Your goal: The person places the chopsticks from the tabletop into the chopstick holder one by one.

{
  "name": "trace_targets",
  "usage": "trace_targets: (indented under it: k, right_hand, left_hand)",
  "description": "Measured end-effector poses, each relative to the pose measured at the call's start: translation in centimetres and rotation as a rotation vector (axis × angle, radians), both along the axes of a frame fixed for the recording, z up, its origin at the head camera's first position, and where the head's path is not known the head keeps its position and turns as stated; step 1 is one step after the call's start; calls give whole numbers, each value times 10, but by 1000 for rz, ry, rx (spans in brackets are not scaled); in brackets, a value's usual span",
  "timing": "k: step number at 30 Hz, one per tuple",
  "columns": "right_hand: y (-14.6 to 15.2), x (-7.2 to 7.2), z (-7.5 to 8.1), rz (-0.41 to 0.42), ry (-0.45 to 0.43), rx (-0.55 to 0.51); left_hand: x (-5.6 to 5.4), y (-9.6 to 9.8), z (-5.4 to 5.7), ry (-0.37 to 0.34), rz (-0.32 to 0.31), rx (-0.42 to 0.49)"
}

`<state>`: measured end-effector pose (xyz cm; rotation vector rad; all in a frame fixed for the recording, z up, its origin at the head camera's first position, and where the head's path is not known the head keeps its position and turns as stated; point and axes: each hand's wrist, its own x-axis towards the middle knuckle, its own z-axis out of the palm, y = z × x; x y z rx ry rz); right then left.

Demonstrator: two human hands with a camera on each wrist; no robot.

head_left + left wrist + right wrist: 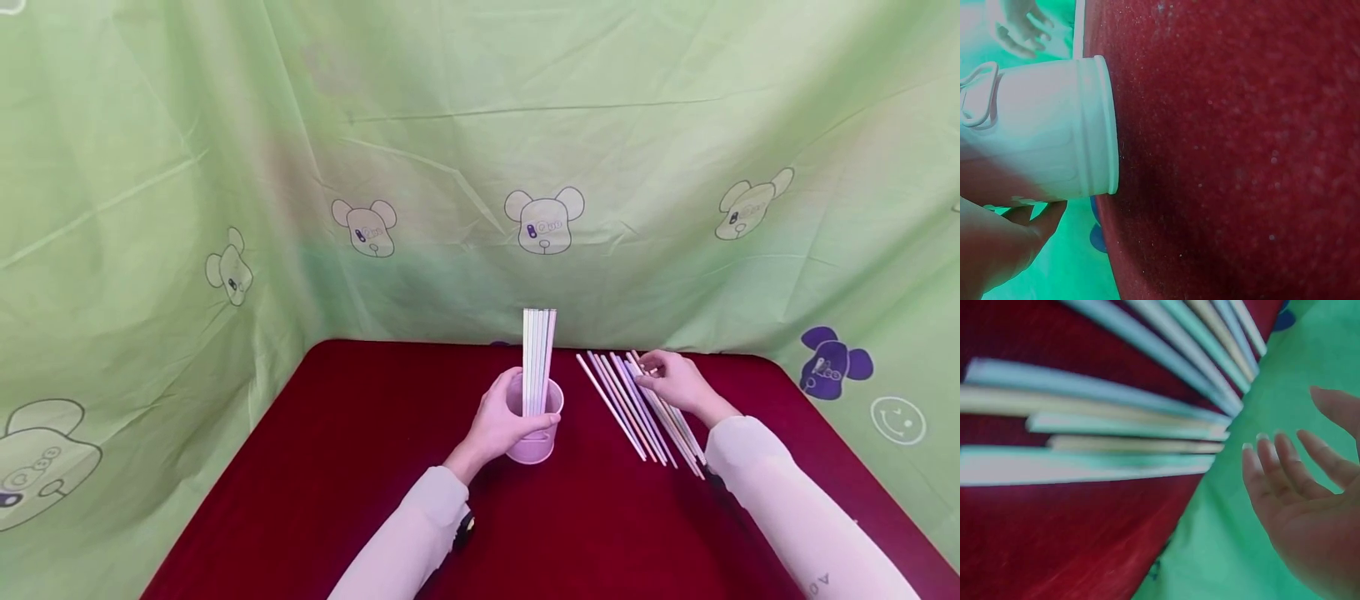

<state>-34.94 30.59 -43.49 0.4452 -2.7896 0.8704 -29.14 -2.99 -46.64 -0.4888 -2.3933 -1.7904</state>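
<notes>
A small pink pail (531, 451) stands upright on the table, holding a bundle of long pastel straw-like sticks (537, 354). My left hand (498, 425) grips the pail's side, thumb across its near face and the other fingers behind. In the left wrist view the pail (1041, 125) shows a small side handle (988, 94). More pastel sticks (617, 398) lie fanned out on the table to the right. Over their far part hovers my right hand (678, 383). The right wrist view shows this hand (1297, 506) with loosely bent, spread fingers, apart from the sticks (1104, 394) and holding nothing.
A dark red cloth covers the table (360, 467). Pale green printed fabric (450, 125) hangs behind it and along both sides, close to the table's far edge.
</notes>
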Motion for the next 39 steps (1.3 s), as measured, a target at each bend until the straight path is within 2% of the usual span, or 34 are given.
trace_targets:
  k: [16,22,32,39]
  right_hand:
    - [43,5,-21,-83,-92,98]
    - [50,6,-25,-132,-112,71]
    - [55,7,-30,-217,-164,-21]
    - [58,6,-31,-242,-144,12]
  left_hand:
    - [0,-1,-4,0,8,-4]
    - [-2,0,-4,22,2,3]
    - [-2,1,-3,14,1,-1]
    - [-2,0,-2,16,1,-5]
